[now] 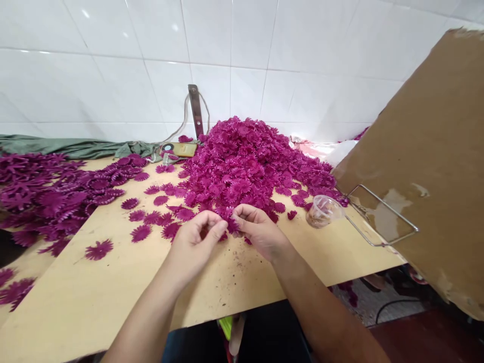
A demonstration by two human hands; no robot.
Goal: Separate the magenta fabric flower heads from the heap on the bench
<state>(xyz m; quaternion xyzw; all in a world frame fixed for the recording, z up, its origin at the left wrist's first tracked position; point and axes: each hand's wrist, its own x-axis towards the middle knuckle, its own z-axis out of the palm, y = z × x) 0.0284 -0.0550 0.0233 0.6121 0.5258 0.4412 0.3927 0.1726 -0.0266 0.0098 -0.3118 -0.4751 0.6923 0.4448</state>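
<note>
A magenta artificial flower piece [231, 222] with a toothed rim is held between my two hands, above the front of a large heap of similar flower pieces [242, 161]. My left hand [200, 234] pinches its left side with thumb and index finger. On the opposite side, my right hand [257, 229] grips it with bent fingers. Fingertips cover much of the piece. Loose flower pieces [140, 233] lie flat on the wooden board [124, 282] left of my hands, and another pile [53, 201] spreads at the far left.
A clear plastic cup [324, 210] with small bits inside stands to the right, near a bent wire frame [381, 217]. A big cardboard sheet [423, 166] leans at the right. At the back are a yellowish phone-like object [183, 149], an upright metal bar [195, 111] and green cloth [75, 147].
</note>
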